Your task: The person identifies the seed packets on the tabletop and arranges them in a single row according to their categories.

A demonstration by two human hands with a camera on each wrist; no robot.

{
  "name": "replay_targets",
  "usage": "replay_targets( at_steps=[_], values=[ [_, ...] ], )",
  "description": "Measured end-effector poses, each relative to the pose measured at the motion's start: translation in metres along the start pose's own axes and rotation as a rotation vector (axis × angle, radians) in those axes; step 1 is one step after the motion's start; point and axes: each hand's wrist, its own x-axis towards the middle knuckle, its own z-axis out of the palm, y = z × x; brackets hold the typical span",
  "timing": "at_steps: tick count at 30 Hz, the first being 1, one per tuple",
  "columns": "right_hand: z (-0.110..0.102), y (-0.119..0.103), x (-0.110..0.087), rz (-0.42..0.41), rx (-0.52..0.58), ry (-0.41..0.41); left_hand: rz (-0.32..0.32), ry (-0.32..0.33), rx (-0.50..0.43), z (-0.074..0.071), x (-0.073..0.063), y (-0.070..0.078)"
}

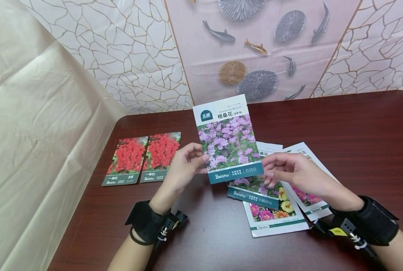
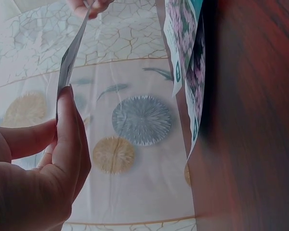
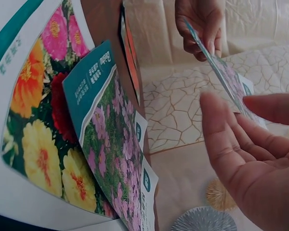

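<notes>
1. At its lower left edge, the raised purple-flower packet (image 1: 226, 139) is pinched between the thumb and fingers of the left hand (image 1: 181, 166).
2. By the packet's lower right edge waits the right hand (image 1: 299, 171), thumb and fingers parted; whether its fingertips touch the edge I cannot tell.
3. The key relation: the packet is held off the table (image 1: 201, 233), over its middle, between both hands; its long axis runs upward, the top leaning toward the table's left edge. The left hand has the grip, with the packet to its right; the right hand is just beside the opposite edge.
4. The packet is a thin, flat rectangle, apparently glossy paper or film, with a white top and teal foot.
5. Below and to the right lies an overlapping pile: a lower purple packet (image 1: 252, 195) on top of a mixed-bloom packet (image 1: 276, 223), beside a slanted pink-flower packet (image 1: 314, 203) partly behind the right hand.
6. Toward the table's far left corner, two red-flower packets (image 1: 126, 160) lie flat, side by side.
7. The table is smooth, dark reddish wood grain with a soft sheen; past its far edge hangs a fish-printed backdrop (image 1: 208, 71), and beyond its left edge, creased cream cloth (image 1: 35, 150).
</notes>
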Motion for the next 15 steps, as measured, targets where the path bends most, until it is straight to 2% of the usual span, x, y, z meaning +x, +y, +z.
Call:
replay_targets(
  at_steps=[8,12,15],
  values=[
    [0.007,0.004,0.0,-0.035,-0.117,-0.104,0.01,0.033,0.022,-0.01,0.003,0.003],
    [0.012,0.005,-0.001,-0.042,-0.26,-0.131,-0.001,0.052,0.042,-0.016,0.006,0.003],
    [0.016,0.005,-0.002,-0.069,-0.408,-0.161,-0.009,0.072,0.065,-0.021,0.008,0.002]
  ],
)
